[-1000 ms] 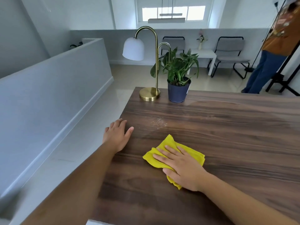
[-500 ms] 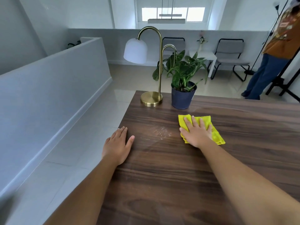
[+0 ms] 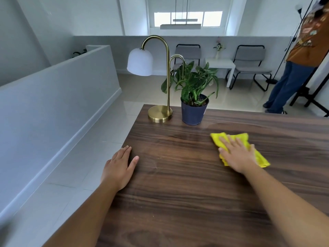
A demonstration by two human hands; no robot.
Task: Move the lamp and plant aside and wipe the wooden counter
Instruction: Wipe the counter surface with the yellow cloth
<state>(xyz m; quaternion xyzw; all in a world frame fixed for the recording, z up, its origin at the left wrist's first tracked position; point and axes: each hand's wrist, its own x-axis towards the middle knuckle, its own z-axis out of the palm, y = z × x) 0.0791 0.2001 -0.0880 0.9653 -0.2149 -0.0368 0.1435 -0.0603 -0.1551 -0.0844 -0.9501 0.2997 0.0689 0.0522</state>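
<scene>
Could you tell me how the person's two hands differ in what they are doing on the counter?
The right hand presses flat on the yellow cloth; the left hand lies on bare wood. The left hand sits at the wooden counter edge, the right hand further in, nearer the plant. Both are open, palm down.

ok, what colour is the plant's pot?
Dark navy blue, plain, with a small pale label on its right side. The pot shows clearly in the head view.

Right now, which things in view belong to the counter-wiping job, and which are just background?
Job:
lamp
plant
wooden counter
yellow cloth under right hand
left hand flat at counter edge

Background:
two chairs
white side table
standing person
</scene>
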